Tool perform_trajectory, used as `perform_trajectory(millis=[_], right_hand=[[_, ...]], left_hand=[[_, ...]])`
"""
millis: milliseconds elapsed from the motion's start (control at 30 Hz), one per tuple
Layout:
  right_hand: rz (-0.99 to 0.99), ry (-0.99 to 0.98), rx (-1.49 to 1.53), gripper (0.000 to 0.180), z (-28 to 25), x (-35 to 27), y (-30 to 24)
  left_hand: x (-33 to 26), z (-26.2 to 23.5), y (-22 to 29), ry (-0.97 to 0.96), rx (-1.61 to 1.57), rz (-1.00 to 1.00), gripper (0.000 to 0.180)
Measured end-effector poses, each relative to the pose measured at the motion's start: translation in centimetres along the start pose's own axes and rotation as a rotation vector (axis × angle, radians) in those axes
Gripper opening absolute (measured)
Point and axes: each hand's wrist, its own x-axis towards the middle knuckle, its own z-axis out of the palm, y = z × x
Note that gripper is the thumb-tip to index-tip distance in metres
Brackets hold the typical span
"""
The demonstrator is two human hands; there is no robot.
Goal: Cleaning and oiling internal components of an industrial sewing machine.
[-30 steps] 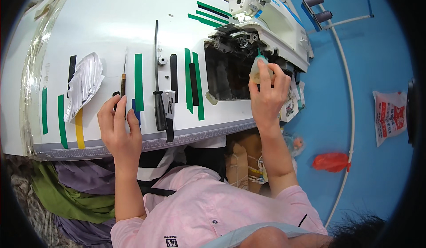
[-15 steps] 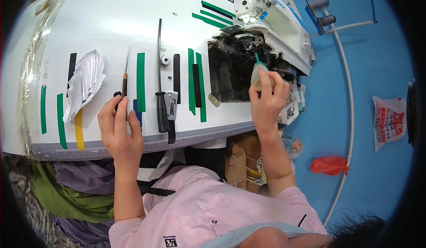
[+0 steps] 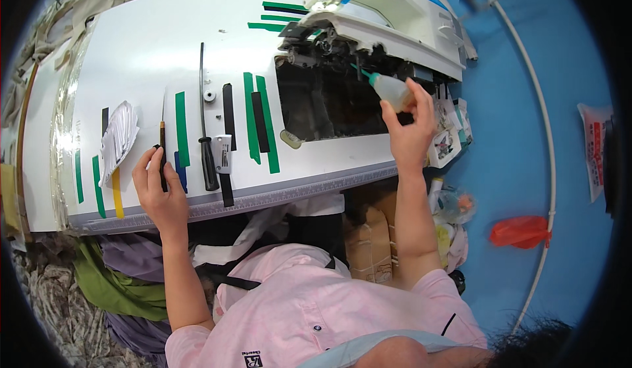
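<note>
My right hand (image 3: 413,121) pinches a translucent oil bottle (image 3: 393,91) with a green cap and thin green spout. The bottle is tilted, its spout pointing left into the mechanism of a tipped-back white sewing machine (image 3: 411,22), above the dark opening (image 3: 316,108) in the table. At the table's left, my left hand (image 3: 158,187) rests with fingers apart, holding nothing I can see. Its fingertips lie at the handle of a thin screwdriver (image 3: 163,160); whether they touch it I cannot tell. A longer black-handled screwdriver (image 3: 207,164) lies to the right.
Green (image 3: 182,128) and black tape strips (image 3: 228,108) stick to the white table (image 3: 151,45). A bobbin-like metal part (image 3: 210,96) and a stack of white paper pieces (image 3: 120,141) lie there. A tray of small items (image 3: 447,137) hangs at the right edge. Fabric (image 3: 118,282) is heaped below left.
The view has shifted, so the table appears further left. The bottle has turned from nearly upright to tilted, spout to the left. My left hand stays by the thin screwdriver.
</note>
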Motion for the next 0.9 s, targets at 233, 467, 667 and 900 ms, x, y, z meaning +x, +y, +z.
perform_trajectory(millis=[233,467,667,900], right_hand=[[-0.045,0.0,0.099,0.052,-1.0,1.7,1.9],[0.455,-0.082,0.473,0.048,-0.8,-2.7,8.7],[0.662,-0.009,0.472,0.043,-2.0,-5.7,15.9],[0.531,-0.227,0.094,0.044,-1.3,-4.8,18.1]], left_hand=[[-0.1,0.1,0.2,-0.015,0.036,0.019,0.022],[0.2,0.4,0.8,-0.016,0.087,0.039,0.02],[0.0,0.3,0.6,-0.043,0.118,0.049,0.019],[0.1,0.4,0.1,-0.057,0.15,0.099,0.019]])
